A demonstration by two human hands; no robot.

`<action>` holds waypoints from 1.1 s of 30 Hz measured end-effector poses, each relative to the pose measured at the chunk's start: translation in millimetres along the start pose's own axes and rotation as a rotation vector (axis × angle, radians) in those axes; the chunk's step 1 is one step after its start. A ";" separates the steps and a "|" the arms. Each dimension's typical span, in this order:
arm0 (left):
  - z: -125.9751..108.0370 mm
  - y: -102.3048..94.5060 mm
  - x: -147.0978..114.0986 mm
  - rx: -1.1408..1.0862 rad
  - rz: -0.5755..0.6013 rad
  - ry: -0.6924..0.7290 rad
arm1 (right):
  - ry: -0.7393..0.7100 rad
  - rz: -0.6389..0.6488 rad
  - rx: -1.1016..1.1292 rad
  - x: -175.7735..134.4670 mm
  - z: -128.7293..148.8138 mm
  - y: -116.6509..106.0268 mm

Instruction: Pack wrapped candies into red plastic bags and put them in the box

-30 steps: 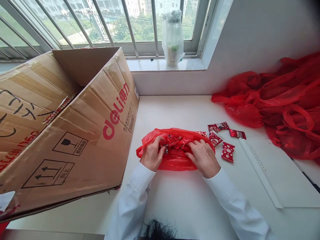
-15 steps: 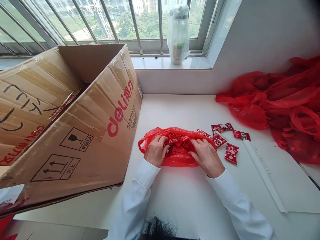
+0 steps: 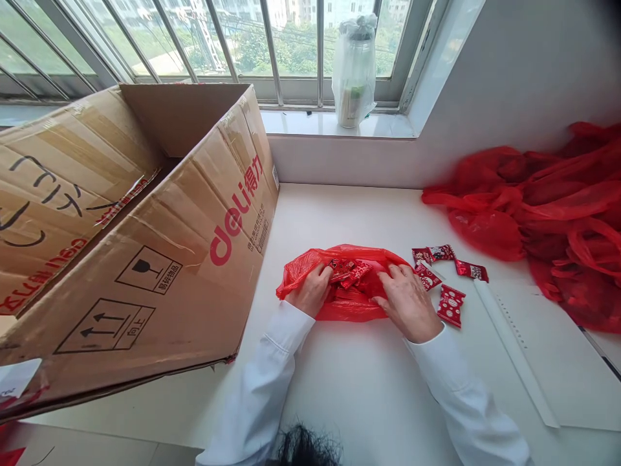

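Note:
A red plastic bag lies on the white table, its mouth spread wide. Inside it is a heap of red wrapped candies. My left hand reaches into the left side of the mouth, fingers bent, with the bag's film around it; some fingertips are hidden. At the right side of the mouth, my right hand holds the bag's edge, its thumb lower than the bent fingers. Just right of the bag, several loose candies lie on the table, including a polka-dotted one near my right hand.
A big open cardboard box stands at the left. Red plastic bags are piled at the right by the wall. A white strip lies on the table at the right. On the windowsill stands a bagged jar.
The bag's mouth is wider and more candies show inside. My left hand has slipped under the bag's left edge. The view has shifted slightly.

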State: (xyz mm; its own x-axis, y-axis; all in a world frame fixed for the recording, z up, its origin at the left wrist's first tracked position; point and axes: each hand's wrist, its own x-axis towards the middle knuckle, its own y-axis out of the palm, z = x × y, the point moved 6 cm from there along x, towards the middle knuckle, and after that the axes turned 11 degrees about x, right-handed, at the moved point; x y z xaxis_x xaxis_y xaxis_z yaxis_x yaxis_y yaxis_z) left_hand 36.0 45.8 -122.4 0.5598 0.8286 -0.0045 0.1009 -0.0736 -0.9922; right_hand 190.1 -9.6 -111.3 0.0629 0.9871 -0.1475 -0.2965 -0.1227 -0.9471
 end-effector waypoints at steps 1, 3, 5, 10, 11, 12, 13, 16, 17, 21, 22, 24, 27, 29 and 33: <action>5.3 -3.0 -2.1 -0.009 -0.007 -0.019 | -0.007 0.003 0.012 0.2 2.2 -1.8; 17.2 -9.1 -5.6 -0.028 -0.030 -0.050 | -0.033 -0.013 0.039 3.5 8.4 -4.0; 29.6 -14.1 -7.8 -0.040 -0.058 -0.070 | -0.094 -0.037 0.081 10.2 17.6 -2.8; 45.0 -15.0 -8.8 -0.032 -0.085 -0.088 | -0.215 -0.101 0.143 30.2 40.0 10.1; 43.2 -13.4 -8.4 -0.029 -0.079 -0.081 | -0.212 -0.101 0.137 33.3 42.2 13.4; 40.6 -11.5 -7.9 -0.022 -0.073 -0.077 | -0.212 -0.098 0.134 35.7 43.8 16.4; 37.7 -9.4 -7.3 -0.010 -0.067 -0.080 | -0.214 -0.094 0.137 37.4 44.7 18.9; 33.9 -3.5 -5.3 0.055 -0.056 -0.138 | -0.203 -0.085 0.168 39.0 41.0 21.9; 34.5 -1.8 -4.8 0.081 -0.055 -0.163 | -0.195 -0.080 0.178 38.8 38.1 22.0; 41.3 3.5 -4.8 0.145 -0.041 -0.225 | -0.164 -0.056 0.182 36.8 25.7 21.6; 42.7 4.0 -5.1 0.146 -0.040 -0.226 | -0.155 -0.055 0.176 36.5 23.2 21.4; 42.9 3.3 -5.7 0.132 -0.048 -0.209 | -0.152 -0.061 0.180 35.9 19.7 20.8; 35.6 -1.4 -5.2 0.069 -0.086 -0.145 | -0.204 -0.084 0.238 34.7 19.6 19.5; 24.3 -3.8 -3.5 0.007 -0.115 -0.063 | -0.284 -0.096 0.295 32.9 22.5 18.8; 0.3 1.7 2.0 -0.071 -0.130 0.096 | -0.370 -0.109 0.365 27.0 23.0 19.5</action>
State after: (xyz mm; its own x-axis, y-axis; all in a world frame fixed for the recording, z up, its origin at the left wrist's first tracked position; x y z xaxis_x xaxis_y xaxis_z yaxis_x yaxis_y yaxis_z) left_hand 37.1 47.5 -124.1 0.6141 0.7769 0.1388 0.2335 -0.0109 -0.9723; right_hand 164.1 17.1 -127.2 -0.2087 0.9707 0.1190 -0.6237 -0.0384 -0.7807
